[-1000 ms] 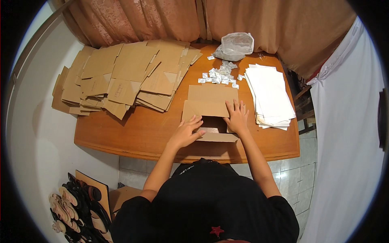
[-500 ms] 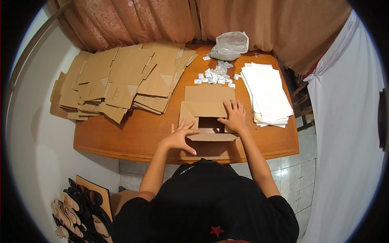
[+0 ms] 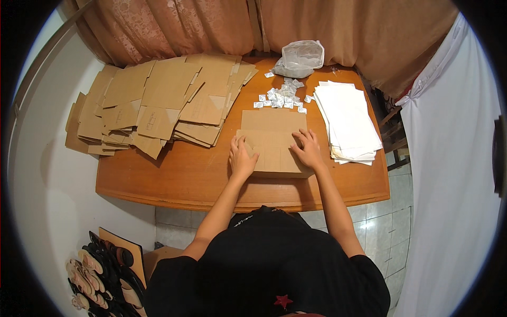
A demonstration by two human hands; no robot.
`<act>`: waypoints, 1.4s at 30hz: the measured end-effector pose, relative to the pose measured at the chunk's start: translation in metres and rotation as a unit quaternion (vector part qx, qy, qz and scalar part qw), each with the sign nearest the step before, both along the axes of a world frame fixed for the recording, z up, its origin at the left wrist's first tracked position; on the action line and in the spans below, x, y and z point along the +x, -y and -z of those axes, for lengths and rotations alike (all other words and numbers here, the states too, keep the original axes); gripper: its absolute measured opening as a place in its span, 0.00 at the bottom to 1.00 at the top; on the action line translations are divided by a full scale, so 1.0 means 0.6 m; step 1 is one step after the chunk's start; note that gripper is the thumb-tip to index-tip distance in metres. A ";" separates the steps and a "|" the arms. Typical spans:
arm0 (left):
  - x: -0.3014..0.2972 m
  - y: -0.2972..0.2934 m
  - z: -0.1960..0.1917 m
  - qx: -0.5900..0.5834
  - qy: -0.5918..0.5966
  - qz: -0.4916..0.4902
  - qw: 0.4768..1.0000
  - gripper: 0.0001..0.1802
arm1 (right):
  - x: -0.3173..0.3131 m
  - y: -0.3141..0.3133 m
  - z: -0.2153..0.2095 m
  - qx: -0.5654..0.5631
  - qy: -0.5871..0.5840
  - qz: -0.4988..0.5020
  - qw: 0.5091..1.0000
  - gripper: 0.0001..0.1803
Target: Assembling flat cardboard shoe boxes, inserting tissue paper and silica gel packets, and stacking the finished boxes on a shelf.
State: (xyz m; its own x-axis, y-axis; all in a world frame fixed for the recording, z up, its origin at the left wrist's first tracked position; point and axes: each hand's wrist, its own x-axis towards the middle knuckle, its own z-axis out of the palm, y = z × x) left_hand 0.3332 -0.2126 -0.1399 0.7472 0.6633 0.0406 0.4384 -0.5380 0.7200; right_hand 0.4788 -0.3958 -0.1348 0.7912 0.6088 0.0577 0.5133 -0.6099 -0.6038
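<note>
A brown cardboard box (image 3: 274, 157) sits in front of me near the table's front edge, its near flaps folded down over the opening. One far flap (image 3: 273, 121) still stretches out flat behind it. My left hand (image 3: 243, 158) rests at the box's left side with its fingers spread on the cardboard. On the right side lies my right hand (image 3: 308, 149), fingers apart and touching the top and edge. Neither hand grips anything. The inside of the box is hidden.
Flattened cardboard boxes (image 3: 163, 98) are piled at the back left. Small white sachets (image 3: 283, 95) lie scattered behind the box, below an open clear plastic bag (image 3: 301, 58). A stack of white paper (image 3: 348, 121) lies at the right. Sandals (image 3: 105, 269) stand at the lower left.
The near flap has swung over, so the box's opening no longer shows. My left hand has moved from the front left corner up along the left side; my right hand has shifted slightly.
</note>
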 end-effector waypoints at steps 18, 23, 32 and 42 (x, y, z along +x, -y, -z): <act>-0.044 -0.051 0.072 -0.169 0.076 0.019 0.982 0.45 | -0.033 -0.006 -0.021 -0.171 0.204 -0.030 0.964 0.32; -0.091 -0.063 0.073 -0.324 0.044 0.123 0.937 0.45 | -0.013 0.004 -0.018 -0.150 0.182 -0.049 0.970 0.30; -0.090 -0.018 -0.006 -0.461 -0.015 0.040 0.886 0.45 | -0.017 0.010 -0.034 -0.035 0.139 -0.049 0.988 0.32; -0.033 0.018 -0.158 -0.296 0.445 -0.068 0.843 0.47 | -0.041 -0.011 -0.072 0.222 0.012 0.009 0.975 0.26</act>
State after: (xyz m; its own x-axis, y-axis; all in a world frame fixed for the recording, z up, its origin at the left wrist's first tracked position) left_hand 0.3135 -0.2234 -0.0450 0.5116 0.8409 0.1766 -0.3872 0.0421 0.9210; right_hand 0.4541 -0.3893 -0.0919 0.7966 0.5056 0.3313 0.5226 -0.3006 -0.7978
